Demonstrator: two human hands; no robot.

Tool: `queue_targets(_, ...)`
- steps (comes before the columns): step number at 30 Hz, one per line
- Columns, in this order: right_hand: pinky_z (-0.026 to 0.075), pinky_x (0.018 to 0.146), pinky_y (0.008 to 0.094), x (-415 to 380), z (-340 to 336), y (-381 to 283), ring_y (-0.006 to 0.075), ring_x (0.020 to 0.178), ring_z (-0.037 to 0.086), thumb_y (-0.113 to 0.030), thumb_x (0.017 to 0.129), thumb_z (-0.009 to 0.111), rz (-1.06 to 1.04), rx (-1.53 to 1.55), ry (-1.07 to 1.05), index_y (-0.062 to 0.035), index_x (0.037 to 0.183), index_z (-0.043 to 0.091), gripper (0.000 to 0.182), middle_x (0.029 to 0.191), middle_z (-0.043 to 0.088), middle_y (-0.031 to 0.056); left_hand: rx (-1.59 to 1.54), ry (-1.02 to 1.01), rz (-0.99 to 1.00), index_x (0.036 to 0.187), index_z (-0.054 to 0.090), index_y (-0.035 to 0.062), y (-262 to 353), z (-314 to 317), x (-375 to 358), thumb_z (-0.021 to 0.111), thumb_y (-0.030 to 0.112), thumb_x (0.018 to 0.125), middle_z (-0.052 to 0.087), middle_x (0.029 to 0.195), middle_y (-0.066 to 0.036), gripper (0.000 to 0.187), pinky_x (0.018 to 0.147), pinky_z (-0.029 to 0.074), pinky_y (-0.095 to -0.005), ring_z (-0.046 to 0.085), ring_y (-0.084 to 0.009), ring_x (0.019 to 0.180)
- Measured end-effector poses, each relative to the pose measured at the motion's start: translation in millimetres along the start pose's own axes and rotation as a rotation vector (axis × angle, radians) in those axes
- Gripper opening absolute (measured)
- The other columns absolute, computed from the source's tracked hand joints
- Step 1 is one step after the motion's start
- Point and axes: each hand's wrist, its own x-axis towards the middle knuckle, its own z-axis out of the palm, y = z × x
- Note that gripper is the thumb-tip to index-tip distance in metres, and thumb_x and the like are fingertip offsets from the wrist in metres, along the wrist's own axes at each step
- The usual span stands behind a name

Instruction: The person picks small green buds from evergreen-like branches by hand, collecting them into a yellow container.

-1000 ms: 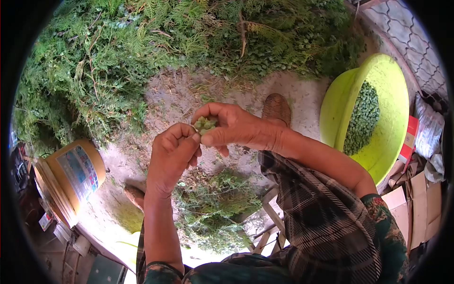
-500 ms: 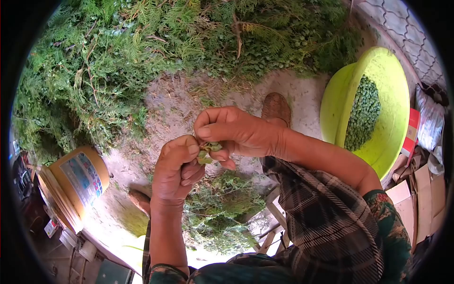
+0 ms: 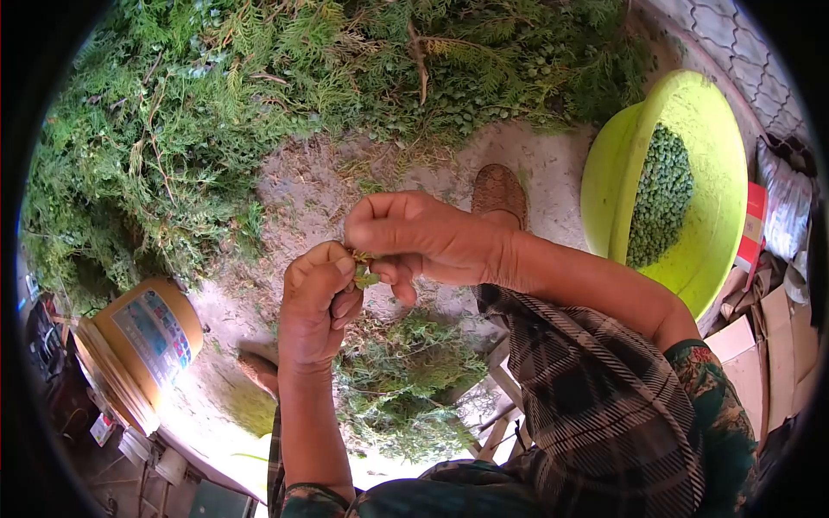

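Note:
A small green conifer sprig with seed cones (image 3: 366, 277) is between my two hands, in front of my body. My left hand (image 3: 313, 298) is closed, pinching the sprig's stem between thumb and forefinger. From the other side, my right hand (image 3: 432, 237) curls its fingers against the sprig, thumb and forefinger pressed together. Its fingers partly hide the cones. Below my hands, more cut conifer sprigs (image 3: 410, 371) lie in a heap near my lap.
A large pile of conifer branches (image 3: 285, 95) spreads across the far side and left. To the right stands a tilted lime-green basin (image 3: 712, 207) with many green cones (image 3: 661, 203). A yellow bucket (image 3: 160, 332) stands left; flattened cardboard (image 3: 773, 363) lies at far right.
My right hand has shifted slightly left and up, closer to my left fingertips. Less of the green sprig shows between the fingers. The view has moved a little.

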Motion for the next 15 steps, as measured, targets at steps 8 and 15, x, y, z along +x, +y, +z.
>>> queue_targets(8, 0.052, 0.045, 0.0224, -8.0, -9.0, -2.8, 0.0087, 0.056, 0.054, -0.013, 0.086, 0.061, 0.111, 0.058, -0.239, 0.0025, 0.100, 0.051, 0.023, 0.071, 0.055, 0.0042, -0.476, -0.516, -0.085, 0.083, 0.051, 0.0048, -16.7, -11.8, 1.2, 0.047, 0.015, 0.087, 0.039, 0.048, 0.002, 0.012, 0.034, 0.023, -0.0194, 0.032, -0.0052, 0.036)
queue_targets(15, 0.039, 0.034, 0.0187, -5.0, -26.3, -8.2, 0.0027, 0.049, 0.043, -0.015, 0.090, 0.056, -0.020, 0.056, 0.190, -0.0041, 0.099, 0.053, 0.015, 0.072, 0.050, 0.0000, -0.426, -0.216, 0.052, 0.085, 0.050, 0.0062, -18.7, -4.6, 1.7, 0.047, 0.015, 0.089, 0.039, 0.052, 0.001, 0.010, 0.039, 0.026, -0.0203, 0.031, -0.0062, 0.040)
